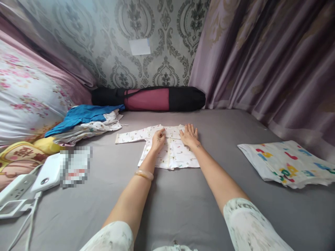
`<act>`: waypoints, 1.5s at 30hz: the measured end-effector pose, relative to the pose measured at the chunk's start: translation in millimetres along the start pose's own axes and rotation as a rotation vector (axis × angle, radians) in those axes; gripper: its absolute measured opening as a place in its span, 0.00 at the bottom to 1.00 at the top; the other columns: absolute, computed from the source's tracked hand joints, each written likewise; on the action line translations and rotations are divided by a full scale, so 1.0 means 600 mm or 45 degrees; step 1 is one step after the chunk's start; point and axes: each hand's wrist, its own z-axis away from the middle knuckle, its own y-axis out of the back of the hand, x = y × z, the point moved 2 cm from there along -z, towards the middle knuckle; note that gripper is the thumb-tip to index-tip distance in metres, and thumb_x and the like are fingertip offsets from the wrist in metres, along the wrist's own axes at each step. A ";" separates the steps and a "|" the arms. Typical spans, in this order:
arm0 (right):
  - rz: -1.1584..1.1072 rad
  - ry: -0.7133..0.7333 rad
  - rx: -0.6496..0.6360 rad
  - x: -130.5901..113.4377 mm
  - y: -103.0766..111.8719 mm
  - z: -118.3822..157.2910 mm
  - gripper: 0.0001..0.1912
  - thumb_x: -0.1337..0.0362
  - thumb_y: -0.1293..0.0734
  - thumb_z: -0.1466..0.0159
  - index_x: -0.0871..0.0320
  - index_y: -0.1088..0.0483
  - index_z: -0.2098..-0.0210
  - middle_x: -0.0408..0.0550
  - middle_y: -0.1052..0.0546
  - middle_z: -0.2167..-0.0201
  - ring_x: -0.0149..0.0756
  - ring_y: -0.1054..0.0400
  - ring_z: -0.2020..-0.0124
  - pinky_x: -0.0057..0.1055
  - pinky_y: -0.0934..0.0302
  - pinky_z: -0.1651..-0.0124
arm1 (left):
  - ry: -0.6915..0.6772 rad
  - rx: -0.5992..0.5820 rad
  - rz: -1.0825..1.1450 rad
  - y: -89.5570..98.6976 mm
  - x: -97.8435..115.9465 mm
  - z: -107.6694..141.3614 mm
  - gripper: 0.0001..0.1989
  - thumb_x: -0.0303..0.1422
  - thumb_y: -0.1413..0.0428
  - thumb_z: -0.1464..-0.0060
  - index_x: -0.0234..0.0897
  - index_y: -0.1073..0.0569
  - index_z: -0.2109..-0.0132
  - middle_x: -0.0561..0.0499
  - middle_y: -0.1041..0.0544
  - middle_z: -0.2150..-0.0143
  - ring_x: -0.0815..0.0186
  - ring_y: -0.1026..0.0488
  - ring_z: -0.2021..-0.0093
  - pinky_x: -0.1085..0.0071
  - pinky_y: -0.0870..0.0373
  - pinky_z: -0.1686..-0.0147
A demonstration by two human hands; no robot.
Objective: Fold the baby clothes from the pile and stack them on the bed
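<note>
A small white baby shirt with a tiny printed pattern lies flat in front of me. One sleeve stretches out to the left; the other seems folded across the chest between my hands. My left hand is closed at the upper chest, its fingers bent onto the cloth near the end of that folded sleeve. Resting flat on the shirt's right shoulder edge, my right hand has its fingers spread. My right forearm hides part of the shirt's lower right side.
A grey sheet covers the surface. Folded clothes are at the left, near a white power bank and a power strip with cables. A printed plastic bag lies right. A black and red long bag lines the wall.
</note>
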 end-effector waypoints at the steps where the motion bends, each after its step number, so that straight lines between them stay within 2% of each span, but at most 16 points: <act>1: 0.004 -0.002 -0.012 0.002 -0.002 0.000 0.36 0.52 0.54 0.28 0.72 0.56 0.30 0.59 0.57 0.28 0.46 0.68 0.28 0.46 0.74 0.30 | -0.001 -0.001 -0.018 0.000 0.001 0.000 0.22 0.25 0.49 0.46 0.31 0.27 0.44 0.42 0.25 0.48 0.62 0.27 0.52 0.65 0.34 0.46; 9: 0.002 -0.007 -0.035 0.011 -0.013 -0.001 0.38 0.50 0.55 0.29 0.74 0.57 0.30 0.61 0.58 0.28 0.46 0.68 0.28 0.45 0.73 0.30 | 0.018 0.046 -0.126 -0.003 0.004 0.003 0.23 0.24 0.51 0.47 0.34 0.27 0.44 0.44 0.26 0.50 0.61 0.28 0.52 0.65 0.34 0.45; 14: -0.011 -0.023 -0.072 0.011 -0.011 -0.003 0.40 0.49 0.54 0.29 0.76 0.58 0.30 0.63 0.58 0.28 0.48 0.67 0.28 0.44 0.72 0.30 | 0.023 0.031 -0.199 -0.004 0.007 0.005 0.23 0.24 0.53 0.45 0.32 0.27 0.44 0.41 0.27 0.49 0.59 0.29 0.49 0.64 0.36 0.43; 19: 0.009 -0.038 -0.130 0.009 -0.003 -0.006 0.40 0.49 0.54 0.29 0.76 0.57 0.30 0.63 0.58 0.28 0.49 0.66 0.28 0.45 0.70 0.30 | -0.012 0.017 -0.191 -0.004 0.008 0.008 0.23 0.24 0.53 0.45 0.35 0.26 0.44 0.42 0.28 0.49 0.58 0.29 0.48 0.63 0.36 0.43; 22: 0.040 -0.022 -0.095 0.001 0.005 -0.004 0.37 0.51 0.54 0.29 0.71 0.56 0.30 0.62 0.56 0.28 0.48 0.67 0.28 0.48 0.72 0.30 | -0.033 0.000 -0.161 -0.007 0.008 0.008 0.20 0.26 0.52 0.44 0.35 0.23 0.48 0.43 0.28 0.50 0.60 0.28 0.51 0.65 0.34 0.44; 25: 0.026 0.093 -0.022 -0.018 0.006 0.002 0.34 0.51 0.55 0.28 0.64 0.55 0.29 0.59 0.57 0.28 0.47 0.67 0.28 0.48 0.74 0.31 | -0.079 -0.015 -0.164 -0.010 0.008 0.006 0.18 0.29 0.53 0.41 0.35 0.23 0.49 0.42 0.28 0.48 0.60 0.28 0.51 0.66 0.33 0.46; 28: -0.035 0.167 -0.028 -0.035 -0.003 0.009 0.34 0.49 0.56 0.28 0.59 0.54 0.29 0.58 0.57 0.27 0.49 0.66 0.28 0.50 0.71 0.31 | -0.132 -0.036 -0.290 -0.011 0.010 0.006 0.21 0.26 0.53 0.43 0.35 0.26 0.45 0.40 0.29 0.43 0.57 0.31 0.45 0.63 0.37 0.42; 31: -0.044 0.141 -0.058 -0.042 -0.014 0.012 0.34 0.47 0.55 0.29 0.55 0.53 0.29 0.57 0.57 0.27 0.52 0.66 0.28 0.55 0.71 0.32 | -0.132 -0.046 -0.453 -0.009 0.014 0.009 0.23 0.26 0.54 0.43 0.36 0.28 0.42 0.41 0.32 0.39 0.54 0.36 0.39 0.58 0.44 0.38; 35: -0.012 0.119 -0.074 -0.043 -0.020 0.013 0.34 0.46 0.54 0.29 0.54 0.53 0.29 0.57 0.56 0.27 0.54 0.67 0.28 0.57 0.72 0.33 | -0.074 -0.079 -0.545 -0.008 0.024 0.017 0.25 0.27 0.54 0.42 0.39 0.31 0.39 0.42 0.33 0.38 0.50 0.38 0.40 0.54 0.43 0.41; 45: 0.014 0.086 -0.135 -0.052 -0.012 0.006 0.33 0.49 0.53 0.29 0.56 0.53 0.29 0.58 0.57 0.27 0.53 0.67 0.28 0.58 0.74 0.33 | 0.028 -0.141 -0.743 -0.008 0.039 0.028 0.18 0.32 0.53 0.40 0.39 0.27 0.46 0.40 0.33 0.40 0.47 0.40 0.41 0.54 0.41 0.44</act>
